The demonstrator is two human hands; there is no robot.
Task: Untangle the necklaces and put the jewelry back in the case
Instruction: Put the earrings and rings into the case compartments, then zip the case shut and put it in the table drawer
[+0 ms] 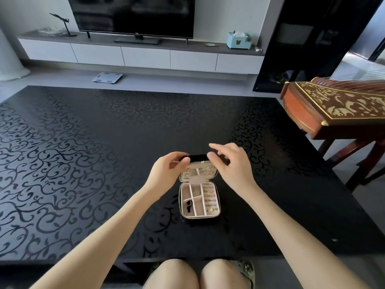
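Case (199,202) lies open on the black table (83,153), lower centre of the frame, with small jewelry (209,196) in its compartments. The left hand (166,170) grips the raised lid (198,174) at its top left corner, fingers curled. The right hand (233,165) hovers at the lid's top right, fingers loose and spread, holding nothing.

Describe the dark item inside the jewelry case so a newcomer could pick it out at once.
On the black patterned table, an open jewelry case lies toward the front edge, near the middle. In its flat lower tray, the near-left compartment holds a small black piece. It is the only dark item on the pale lining; the pieces nearby look gold.
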